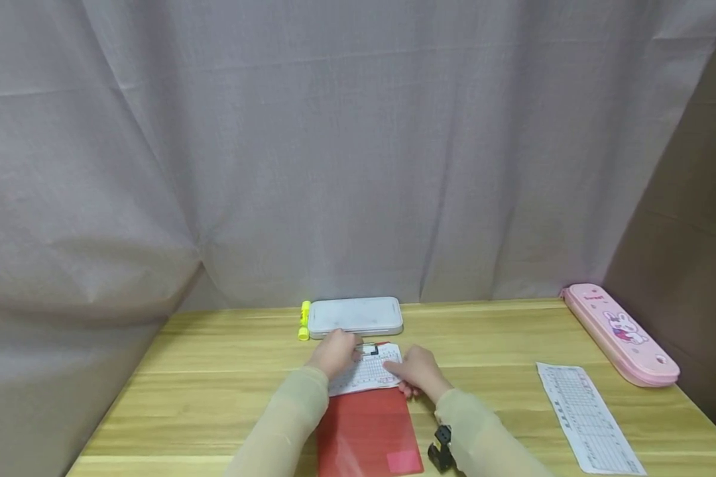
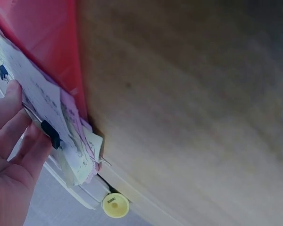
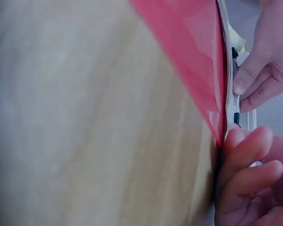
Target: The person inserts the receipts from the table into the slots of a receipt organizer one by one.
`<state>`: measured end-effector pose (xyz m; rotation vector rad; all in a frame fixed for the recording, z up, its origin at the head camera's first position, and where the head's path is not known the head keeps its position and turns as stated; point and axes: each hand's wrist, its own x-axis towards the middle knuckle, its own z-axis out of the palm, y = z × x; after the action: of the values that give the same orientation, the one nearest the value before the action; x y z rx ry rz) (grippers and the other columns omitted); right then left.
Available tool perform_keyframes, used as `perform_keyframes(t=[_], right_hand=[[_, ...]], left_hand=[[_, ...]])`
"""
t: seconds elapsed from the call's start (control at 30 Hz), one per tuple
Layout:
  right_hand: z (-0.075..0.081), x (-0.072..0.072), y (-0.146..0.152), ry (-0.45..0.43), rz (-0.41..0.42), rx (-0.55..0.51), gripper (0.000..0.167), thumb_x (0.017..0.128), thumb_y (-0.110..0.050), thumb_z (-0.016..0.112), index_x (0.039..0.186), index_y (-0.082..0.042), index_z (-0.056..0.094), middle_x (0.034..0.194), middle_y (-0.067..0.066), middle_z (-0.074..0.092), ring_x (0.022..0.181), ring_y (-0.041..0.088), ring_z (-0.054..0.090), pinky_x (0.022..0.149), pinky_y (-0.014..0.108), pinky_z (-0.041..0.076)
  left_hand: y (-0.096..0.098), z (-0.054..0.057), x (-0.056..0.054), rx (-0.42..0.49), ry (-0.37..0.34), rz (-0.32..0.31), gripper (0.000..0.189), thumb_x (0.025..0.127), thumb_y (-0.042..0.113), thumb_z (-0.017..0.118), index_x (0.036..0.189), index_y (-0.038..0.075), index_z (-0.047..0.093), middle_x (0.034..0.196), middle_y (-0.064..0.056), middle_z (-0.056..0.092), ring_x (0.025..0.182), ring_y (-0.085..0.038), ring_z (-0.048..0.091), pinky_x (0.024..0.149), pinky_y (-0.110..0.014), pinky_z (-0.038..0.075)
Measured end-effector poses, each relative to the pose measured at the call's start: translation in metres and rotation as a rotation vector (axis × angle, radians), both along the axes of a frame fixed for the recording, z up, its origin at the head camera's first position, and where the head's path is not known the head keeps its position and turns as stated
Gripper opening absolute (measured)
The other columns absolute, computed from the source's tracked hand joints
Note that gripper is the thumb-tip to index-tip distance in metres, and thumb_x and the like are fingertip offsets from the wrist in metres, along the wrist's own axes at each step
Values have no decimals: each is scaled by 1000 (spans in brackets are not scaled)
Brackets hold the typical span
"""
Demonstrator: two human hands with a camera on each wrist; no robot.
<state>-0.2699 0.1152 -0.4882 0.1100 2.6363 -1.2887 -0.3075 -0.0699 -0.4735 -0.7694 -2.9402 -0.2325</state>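
Observation:
A red translucent folder (image 1: 364, 424) lies before me, with a stack of printed papers (image 1: 366, 372) across its far end. A metal clip with black ends (image 1: 370, 350) sits at the top edge of the papers. My left hand (image 1: 335, 354) pinches this clip; the left wrist view shows the thumb and fingers on its metal bar, beside the black end (image 2: 51, 134). My right hand (image 1: 420, 371) grips the right edge of the papers, thumb on top and fingers underneath. In the right wrist view its curled fingers (image 3: 247, 160) are by the folder's corner.
Just behind the papers stands a white case (image 1: 355, 315), with a yellow tube (image 1: 304, 321) at its left. A pink pencil case (image 1: 620, 334) lies at the far right. Nearer on that side is a printed sheet (image 1: 591, 417). Grey cloth (image 1: 358, 165) hangs behind the table.

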Motion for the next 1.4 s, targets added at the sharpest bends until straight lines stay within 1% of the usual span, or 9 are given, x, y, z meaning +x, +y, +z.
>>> perform_keyframes(t=[0.17, 0.27, 0.37, 0.5, 0.63, 0.77, 0.87, 1.1, 1.4], right_hand=[[5, 5, 6, 17, 18, 6, 33, 83, -22, 70, 60, -8, 51, 43, -1, 51, 33, 5, 42, 33, 15, 33], [7, 6, 11, 2, 28, -25, 29, 83, -17, 70, 64, -7, 51, 46, 0, 51, 34, 6, 43, 34, 16, 37], [10, 8, 13, -10, 45, -72, 25, 83, -11, 70, 68, -5, 51, 48, 2, 52, 35, 7, 45, 36, 18, 42], [14, 12, 17, -9, 66, -90, 22, 81, -8, 70, 68, -3, 54, 50, 3, 53, 37, 8, 48, 39, 21, 47], [14, 11, 24, 39, 77, -112, 19, 84, -12, 69, 72, -2, 59, 55, 5, 56, 41, 9, 51, 41, 22, 48], [12, 7, 38, 130, 94, -152, 19, 88, -15, 65, 82, 2, 62, 60, 6, 59, 44, 11, 53, 43, 26, 51], [12, 6, 50, 180, 106, -149, 22, 91, -17, 63, 85, 4, 64, 62, 7, 60, 47, 12, 55, 45, 27, 52], [9, 9, 79, 211, 125, -112, 29, 92, -26, 62, 89, 2, 66, 65, 5, 60, 51, 13, 56, 48, 27, 52], [15, 20, 119, 244, 115, -66, 33, 95, -31, 58, 89, 1, 64, 67, 5, 61, 54, 14, 56, 49, 26, 51]], left_hand=[[1, -1, 0, -1, 3, -4, 14, 82, 18, 74, 96, 14, 73, 90, 1, 72, 87, -15, 67, 81, -29, 54], [0, -3, -1, 5, 18, -15, 13, 82, 19, 75, 94, 14, 73, 88, 2, 72, 85, -15, 67, 79, -29, 55], [-2, -4, -1, 13, 11, -12, 14, 82, 20, 75, 94, 14, 73, 89, 1, 72, 86, -15, 67, 79, -29, 55], [-4, -4, -1, 29, -27, 0, 20, 83, 21, 74, 101, 14, 73, 95, 1, 72, 92, -15, 67, 83, -29, 54], [-4, -3, 0, 59, -58, 9, 24, 82, 23, 73, 105, 13, 73, 98, 0, 72, 96, -15, 67, 85, -29, 53], [-5, -1, 0, 76, -48, -4, 24, 82, 23, 74, 103, 12, 73, 97, 0, 72, 95, -16, 67, 83, -29, 54], [-6, 0, 0, 84, -49, -8, 25, 82, 23, 74, 104, 12, 73, 98, 0, 72, 96, -16, 67, 84, -29, 53], [-7, -2, -4, 89, -82, 2, 28, 81, 24, 75, 106, 13, 73, 100, 1, 72, 98, -16, 66, 85, -30, 53], [-10, -5, -6, 118, -41, -31, 30, 78, 27, 76, 104, 13, 74, 99, 1, 73, 95, -15, 67, 84, -29, 53]])
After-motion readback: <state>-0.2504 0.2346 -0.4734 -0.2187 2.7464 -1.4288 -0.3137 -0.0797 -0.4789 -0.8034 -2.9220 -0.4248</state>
